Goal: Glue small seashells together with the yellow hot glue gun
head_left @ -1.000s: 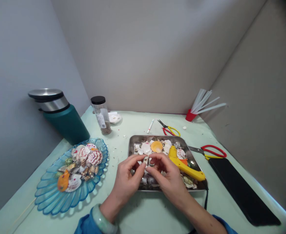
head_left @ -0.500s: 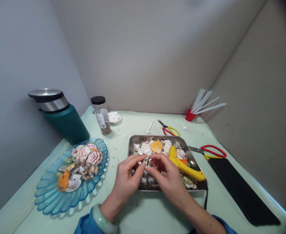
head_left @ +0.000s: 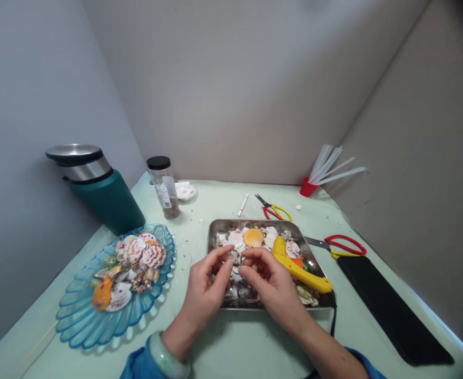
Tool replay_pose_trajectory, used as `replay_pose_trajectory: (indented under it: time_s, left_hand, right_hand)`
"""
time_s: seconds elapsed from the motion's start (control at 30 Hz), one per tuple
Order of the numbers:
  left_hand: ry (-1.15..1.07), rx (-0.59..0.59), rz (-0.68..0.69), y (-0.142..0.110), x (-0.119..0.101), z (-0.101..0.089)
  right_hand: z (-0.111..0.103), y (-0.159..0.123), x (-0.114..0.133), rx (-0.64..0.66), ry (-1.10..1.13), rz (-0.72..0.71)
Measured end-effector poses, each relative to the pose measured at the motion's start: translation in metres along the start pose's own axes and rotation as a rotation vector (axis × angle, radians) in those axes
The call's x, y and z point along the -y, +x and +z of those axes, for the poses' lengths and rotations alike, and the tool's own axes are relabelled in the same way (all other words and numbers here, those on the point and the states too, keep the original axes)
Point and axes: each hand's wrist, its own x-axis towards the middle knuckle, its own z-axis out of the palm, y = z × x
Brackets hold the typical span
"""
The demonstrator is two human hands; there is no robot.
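My left hand and my right hand meet over the near half of a steel tray filled with seashells. Both pinch a small shell piece between fingertips, held just above the tray's shells. A yellow glue gun lies in the tray right beside my right hand. An orange scallop shell rests at the tray's far side. A green bangle and blue sleeve show at my left wrist.
A blue glass dish of shells sits left. Behind it stand a teal flask and a black-lidded jar. A pen, small scissors, red scissors, a black phone and a red cup of glue sticks lie right.
Both hands have drawn slightly nearer to me and their fingers have shifted round the small shell piece. Nothing else on the table has moved.
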Motion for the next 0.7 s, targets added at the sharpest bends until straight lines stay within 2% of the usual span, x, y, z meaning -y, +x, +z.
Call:
replay_pose_trajectory:
  time_s: [0.1, 0.23, 0.4, 0.57, 0.7]
  left_hand:
    - [0.009, 0.005, 0.001, -0.0007, 0.0016, 0.0000]
    - [0.063, 0.005, 0.103, 0.0011, 0.0010, 0.0002]
    - [0.093, 0.006, 0.180, 0.0025, 0.0007, 0.0001]
    - [0.121, 0.021, 0.185, 0.0035, 0.0000, -0.0004]
    - [0.127, -0.002, 0.130, 0.0036, 0.0005, 0.0007]
  right_hand:
    - [-0.0009, 0.0009, 0.0003, -0.003, 0.079, 0.055]
    - [-0.0022, 0.0030, 0.0028, 0.031, 0.128, 0.105]
    - [-0.0031, 0.0054, 0.0050, 0.085, 0.125, 0.100]
    - [-0.0039, 0.0052, 0.0031, 0.112, 0.059, 0.083]
    - [-0.0038, 0.0040, 0.0028, 0.122, 0.047, 0.092]
